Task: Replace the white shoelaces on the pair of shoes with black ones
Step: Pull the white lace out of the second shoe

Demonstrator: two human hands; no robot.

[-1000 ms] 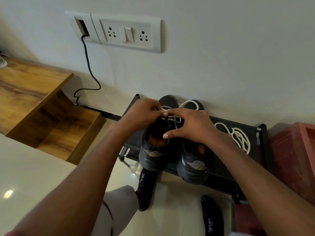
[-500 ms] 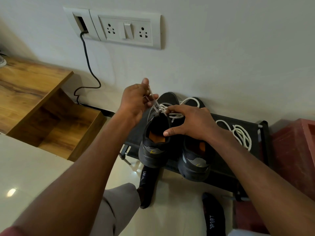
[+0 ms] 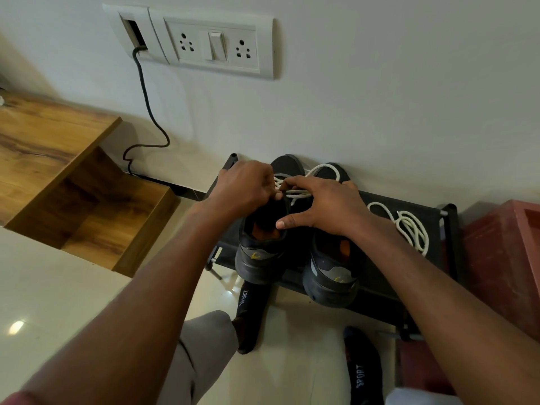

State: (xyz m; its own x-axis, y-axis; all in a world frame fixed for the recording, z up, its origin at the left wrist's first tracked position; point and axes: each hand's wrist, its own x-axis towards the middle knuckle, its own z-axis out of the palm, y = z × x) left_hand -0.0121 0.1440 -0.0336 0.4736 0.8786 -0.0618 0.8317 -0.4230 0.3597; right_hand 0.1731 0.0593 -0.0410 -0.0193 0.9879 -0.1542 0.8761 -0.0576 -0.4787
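Two dark grey shoes stand side by side on a low black rack [image 3: 380,276], heels toward me. My left hand [image 3: 244,187] is curled over the left shoe [image 3: 260,258] and pinches its white lace [image 3: 295,194] at the eyelets. My right hand [image 3: 320,204] lies across the lacing of that shoe and the top of the right shoe [image 3: 331,276], fingers on the lace, thumb stretched toward the left shoe's opening. A loose white lace [image 3: 409,226] lies coiled on the rack to the right. I see no black lace.
The rack stands against a white wall with a socket panel [image 3: 210,43] and a hanging black cable [image 3: 146,106]. A wooden shelf unit [image 3: 58,182] is at the left, a red box [image 3: 502,258] at the right. My feet in black socks [image 3: 251,314] rest on the pale tiled floor.
My left hand, which had lifted a lace end up and to the left half a second ago, has come back down onto the left shoe's eyelets. The right hand stayed put.
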